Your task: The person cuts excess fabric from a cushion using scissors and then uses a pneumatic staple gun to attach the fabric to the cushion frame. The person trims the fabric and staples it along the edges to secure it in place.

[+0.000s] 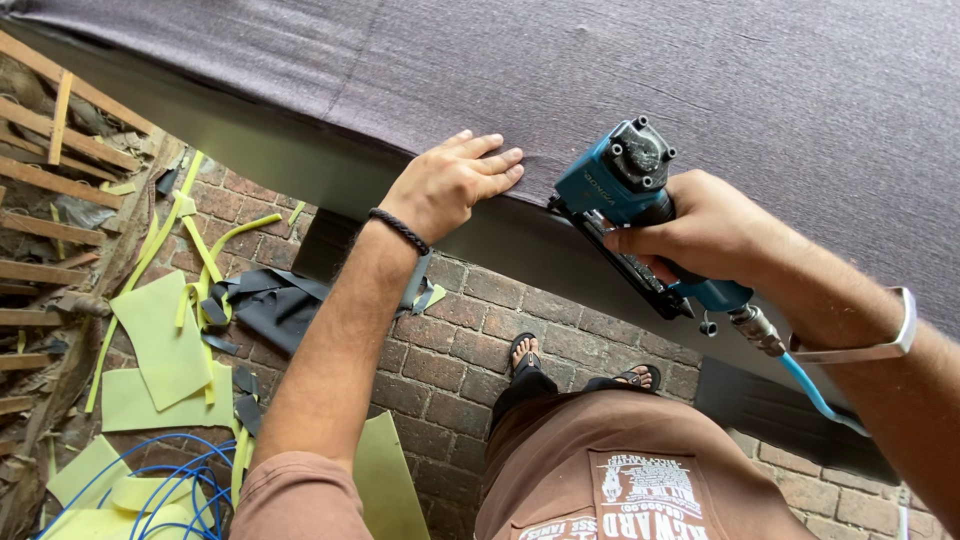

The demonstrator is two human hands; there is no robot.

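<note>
Stapler at fabric edge, both hands up.

R hand [715, 232] wrapped tight round blue air stapler [630, 205], nose against the panel edge just right of L hand [455, 182]. L hand open, flat, fingers pressing grey fabric [620, 70] at that edge, holding nothing. Blue hose [812, 388] runs from stapler base. Brick floor [440, 360] w/ yellow foam scraps [160, 335] below the edge.

A single head-worn camera looked steeply down from close above the person's arms, past the edge of a fabric-covered panel [700, 70] to the brick floor [450, 350] and feet below.
</note>
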